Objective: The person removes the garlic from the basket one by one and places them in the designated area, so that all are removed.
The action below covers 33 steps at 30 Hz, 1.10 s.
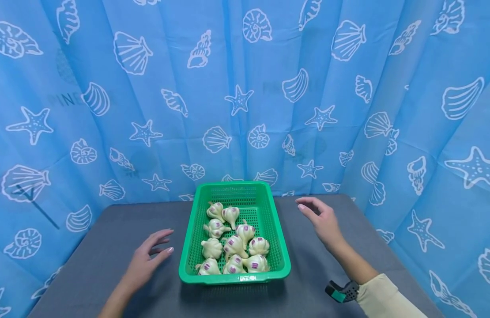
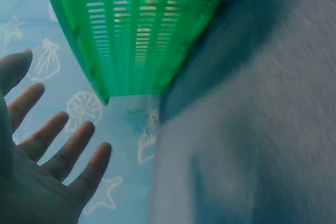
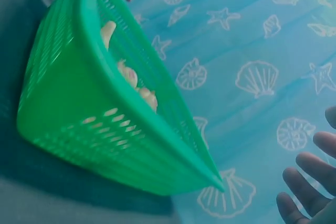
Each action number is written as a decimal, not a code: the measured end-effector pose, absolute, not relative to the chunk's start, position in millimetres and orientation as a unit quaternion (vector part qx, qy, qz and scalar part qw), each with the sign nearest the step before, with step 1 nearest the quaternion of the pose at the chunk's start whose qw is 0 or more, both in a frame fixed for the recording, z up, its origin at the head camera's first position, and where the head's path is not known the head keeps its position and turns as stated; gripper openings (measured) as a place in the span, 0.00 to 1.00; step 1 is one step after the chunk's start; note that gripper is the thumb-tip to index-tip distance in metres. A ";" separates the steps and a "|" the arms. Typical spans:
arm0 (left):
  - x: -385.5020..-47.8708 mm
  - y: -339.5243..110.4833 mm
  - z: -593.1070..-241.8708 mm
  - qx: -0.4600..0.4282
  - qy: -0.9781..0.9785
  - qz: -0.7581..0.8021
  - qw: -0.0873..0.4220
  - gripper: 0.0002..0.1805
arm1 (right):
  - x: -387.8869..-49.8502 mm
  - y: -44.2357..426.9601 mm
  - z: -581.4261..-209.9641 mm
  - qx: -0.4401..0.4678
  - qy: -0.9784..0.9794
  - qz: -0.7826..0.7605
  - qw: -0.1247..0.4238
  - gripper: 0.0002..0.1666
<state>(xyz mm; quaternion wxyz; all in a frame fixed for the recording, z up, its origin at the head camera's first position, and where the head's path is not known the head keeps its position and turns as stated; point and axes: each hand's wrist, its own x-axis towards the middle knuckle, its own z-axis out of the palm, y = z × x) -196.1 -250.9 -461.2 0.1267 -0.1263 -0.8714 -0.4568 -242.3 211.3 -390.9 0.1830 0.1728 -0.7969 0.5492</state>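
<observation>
A green plastic basket (image 1: 283, 247) with slotted sides stands on the table and holds several garlic bulbs (image 1: 211, 248), white with purple marks. They lie mostly toward its near and left parts. My left hand (image 1: 146, 258) hovers to the left of the basket, apart from it, fingers loosely extended. On the other side my right hand (image 1: 323, 221) is held off the basket's right rim, fingers relaxed and slightly bent. Both wrist views show spread fingers with nothing in them, the left hand (image 2: 52, 166) and the right hand (image 3: 312, 182) each beside the basket wall.
The grey table (image 1: 122, 229) extends to both sides of the basket. A blue curtain (image 1: 237, 119) with white shell and starfish prints hangs behind it and along the sides. A dark strap device (image 1: 342, 291) sits on the right wrist.
</observation>
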 end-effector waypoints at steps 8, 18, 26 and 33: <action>-204.4 -228.5 -462.2 -0.095 -0.855 -0.506 0.067 0.27 | -257.6 188.3 -386.5 0.170 -0.771 0.598 0.139 0.18; -211.0 -214.5 -472.8 -0.093 -0.801 -0.588 0.061 0.30 | -273.8 155.9 -376.9 0.165 -0.769 0.611 0.093 0.18; -216.7 -209.0 -474.4 -0.076 -0.789 -0.607 0.052 0.32 | -290.9 128.6 -360.7 0.171 -0.795 0.582 0.033 0.19; -220.1 -204.1 -478.7 -0.104 -0.775 -0.622 0.034 0.32 | -310.7 110.2 -355.4 0.160 -0.790 0.591 0.002 0.19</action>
